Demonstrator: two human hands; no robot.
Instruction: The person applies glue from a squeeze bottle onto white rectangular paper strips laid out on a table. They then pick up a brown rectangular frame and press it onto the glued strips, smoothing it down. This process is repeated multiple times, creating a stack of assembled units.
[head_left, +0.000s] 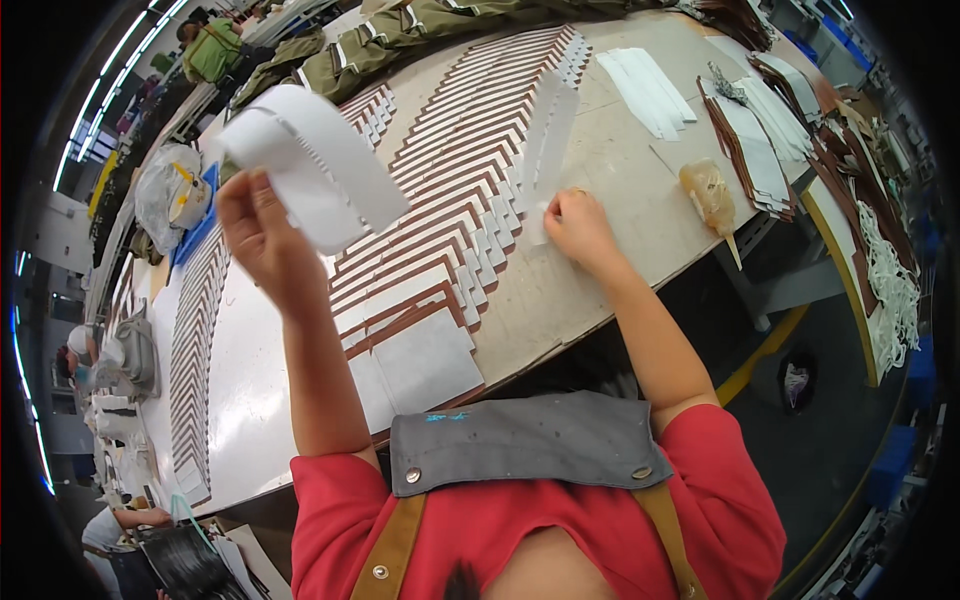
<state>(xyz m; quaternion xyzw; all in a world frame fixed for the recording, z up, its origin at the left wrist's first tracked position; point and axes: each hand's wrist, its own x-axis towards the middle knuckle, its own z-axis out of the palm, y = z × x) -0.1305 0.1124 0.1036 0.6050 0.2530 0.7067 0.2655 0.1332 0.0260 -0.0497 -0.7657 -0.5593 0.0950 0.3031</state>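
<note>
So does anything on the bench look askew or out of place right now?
Nothing serious. The overlapped brown-edged pieces lie in even rows. One white strip stands up from the row, because the right hand is pinching its lower end. The glue bottle lies on its side near the table edge, no spill visible.

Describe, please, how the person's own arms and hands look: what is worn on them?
Both forearms are bare, and the left hand and right hand wear no gloves. Short red sleeves end above the elbows. No watch or bracelet shows on either wrist.
</note>
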